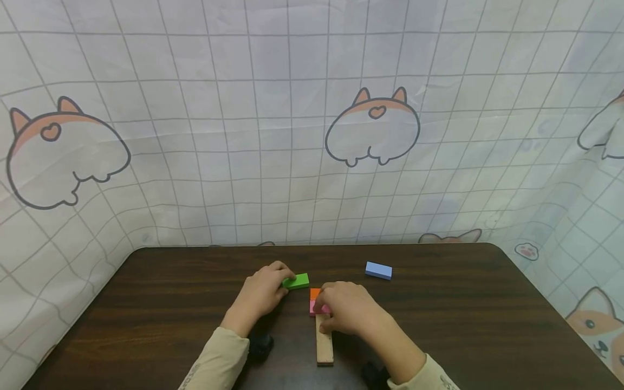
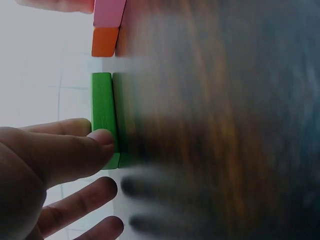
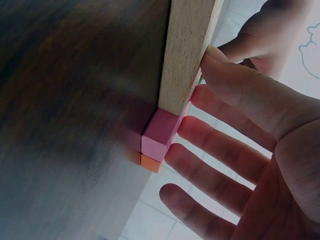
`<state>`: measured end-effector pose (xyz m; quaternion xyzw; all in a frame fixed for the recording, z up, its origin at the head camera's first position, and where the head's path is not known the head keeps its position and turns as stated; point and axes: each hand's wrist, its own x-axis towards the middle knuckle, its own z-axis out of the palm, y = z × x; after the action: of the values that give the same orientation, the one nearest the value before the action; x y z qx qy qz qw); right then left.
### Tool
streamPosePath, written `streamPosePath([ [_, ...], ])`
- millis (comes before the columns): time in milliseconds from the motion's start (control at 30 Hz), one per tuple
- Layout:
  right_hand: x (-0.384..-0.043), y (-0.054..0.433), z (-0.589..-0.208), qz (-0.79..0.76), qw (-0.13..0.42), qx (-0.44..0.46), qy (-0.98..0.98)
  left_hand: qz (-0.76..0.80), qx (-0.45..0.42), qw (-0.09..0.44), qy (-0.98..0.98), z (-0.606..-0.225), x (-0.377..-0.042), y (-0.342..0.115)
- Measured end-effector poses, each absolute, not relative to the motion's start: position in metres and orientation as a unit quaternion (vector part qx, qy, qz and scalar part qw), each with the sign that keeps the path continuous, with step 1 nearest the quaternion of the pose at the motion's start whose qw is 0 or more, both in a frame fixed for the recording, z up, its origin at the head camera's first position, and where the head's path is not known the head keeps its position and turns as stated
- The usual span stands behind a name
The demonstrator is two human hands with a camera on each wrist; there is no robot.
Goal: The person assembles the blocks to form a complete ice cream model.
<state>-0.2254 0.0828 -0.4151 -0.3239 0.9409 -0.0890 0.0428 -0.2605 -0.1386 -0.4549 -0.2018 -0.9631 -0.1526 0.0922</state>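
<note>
My left hand (image 1: 260, 291) pinches the near end of a green block (image 2: 102, 100) between thumb and index finger; the block lies on the table. Below that grip the other fingers hang apart. My right hand (image 1: 348, 306) is over a row of blocks, its thumb at the edge of a plain wooden block (image 3: 187, 60) and its fingertips along the side of a pink block (image 3: 159, 134). Those fingers are spread and fairly straight. An orange block (image 1: 315, 293) sits against the pink one's far side, partly hidden by my right hand in the head view.
A light blue block (image 1: 379, 270) lies farther back on the dark wood-grain table (image 1: 439, 314), right of the row. Behind the table hangs a white gridded cloth (image 1: 273, 162) with cartoon dogs. A dark object (image 1: 260, 346) is beside my left wrist.
</note>
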Motion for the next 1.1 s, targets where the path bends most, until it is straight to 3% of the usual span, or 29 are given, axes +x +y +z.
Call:
streamPosePath([
  [1100, -0.225, 0.085, -0.415, -0.096, 0.044, -0.329, 0.938, -0.132, -0.253, 0.064, -0.956, -0.453, -0.252, -0.119],
])
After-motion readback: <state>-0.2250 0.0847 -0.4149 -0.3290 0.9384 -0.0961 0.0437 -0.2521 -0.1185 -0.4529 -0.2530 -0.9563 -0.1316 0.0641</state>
